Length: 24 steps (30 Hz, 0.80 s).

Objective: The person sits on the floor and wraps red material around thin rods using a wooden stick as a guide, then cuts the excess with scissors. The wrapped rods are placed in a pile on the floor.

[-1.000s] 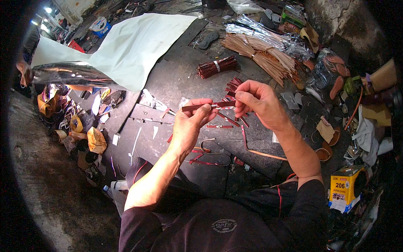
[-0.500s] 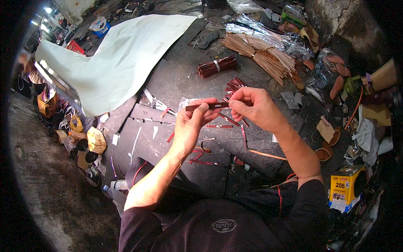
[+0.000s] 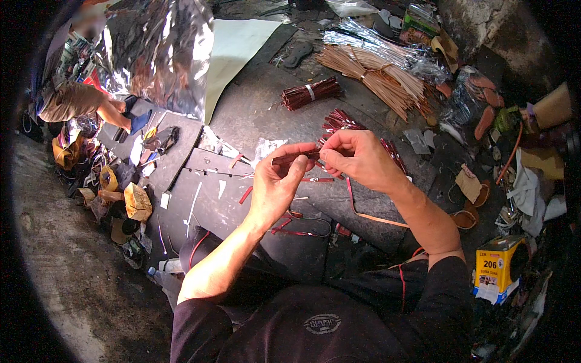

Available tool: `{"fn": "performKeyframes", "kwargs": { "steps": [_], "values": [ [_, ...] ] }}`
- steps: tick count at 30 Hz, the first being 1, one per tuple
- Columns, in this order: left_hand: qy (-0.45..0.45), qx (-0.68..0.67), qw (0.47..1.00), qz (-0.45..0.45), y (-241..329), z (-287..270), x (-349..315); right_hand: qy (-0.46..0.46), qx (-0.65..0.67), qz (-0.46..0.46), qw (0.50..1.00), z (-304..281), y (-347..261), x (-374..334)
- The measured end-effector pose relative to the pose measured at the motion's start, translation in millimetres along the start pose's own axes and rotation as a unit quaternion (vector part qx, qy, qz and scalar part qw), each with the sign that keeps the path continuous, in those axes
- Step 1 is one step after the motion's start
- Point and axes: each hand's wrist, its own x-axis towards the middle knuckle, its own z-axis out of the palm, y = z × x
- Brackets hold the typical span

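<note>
My left hand (image 3: pixel 275 184) is closed on a short dark red strip (image 3: pixel 284 160), pinched between thumb and fingers in front of me. At the strip's right end, my right hand (image 3: pixel 362 160) is closed, thumb and forefinger pressed together; the fingers hide what they grip there. Just beyond my hands lies a loose heap of dark red strips (image 3: pixel 342 121), partly covered by the right hand. Farther back is a bundle of dark red strips (image 3: pixel 311 92) tied with a pale band. A thin red and tan strap (image 3: pixel 378 219) curves across the dark floor boards below my right hand.
At the far left a person's leg (image 3: pixel 112 113) stands beside a large shiny silver sheet (image 3: pixel 157 57), which overlaps a white sheet (image 3: pixel 233 54). Tan strips (image 3: pixel 375 75) lie in a bundle at the back. A yellow can (image 3: pixel 499 269) stands at the right.
A person with the shiny silver sheet has come into view at the left, covering much of the white sheet. My hands have drawn closer together along the strip.
</note>
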Motion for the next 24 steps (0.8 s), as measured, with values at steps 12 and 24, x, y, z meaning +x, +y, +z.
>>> {"fn": "performKeyframes", "kwargs": {
  "steps": [12, 24],
  "values": [
    [0.037, 0.049, 0.998, 0.002, -4, 3, -1, -0.003, 0.035, 0.010, 0.999, 4, 9, 3],
    [0.093, 0.064, 0.994, 0.016, 3, 5, -2, -0.008, 0.067, 0.029, 0.997, -14, -6, -2]
  ]
}}
